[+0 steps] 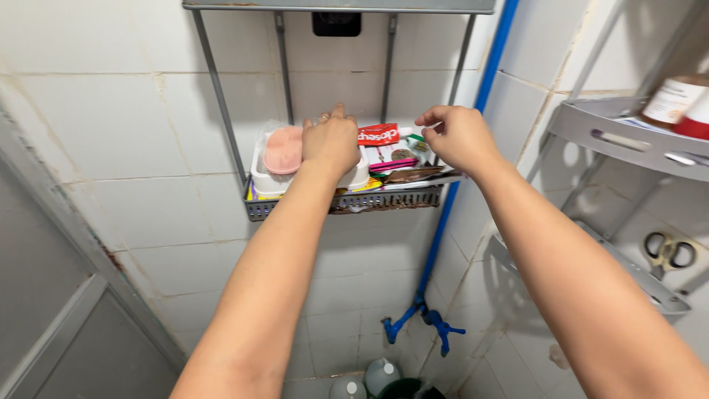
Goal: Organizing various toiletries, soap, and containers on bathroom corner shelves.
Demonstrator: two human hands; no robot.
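Note:
A grey wire wall shelf (pixel 384 199) hangs on the white tiled wall ahead. On it stands a white soap dish (pixel 267 177) with a pink soap bar (pixel 283 150), a red toothpaste box (pixel 378 134) and several small packets (pixel 402 166). My left hand (pixel 331 144) reaches over the shelf, palm down, resting on the white dish just right of the soap; a ring shows on one finger. My right hand (pixel 456 137) hovers at the shelf's right end, fingers curled and pinched near a small green-and-white item (pixel 418 142); what it grips, if anything, is hidden.
A blue pipe (pixel 473 125) runs down the corner to blue taps (pixel 425 321). Grey corner shelves (pixel 628 137) on the right hold bottles (pixel 676 100) above and scissors (pixel 668 251) below. Plastic jugs (pixel 380 373) stand on the floor. A door frame (pixel 59 244) lies left.

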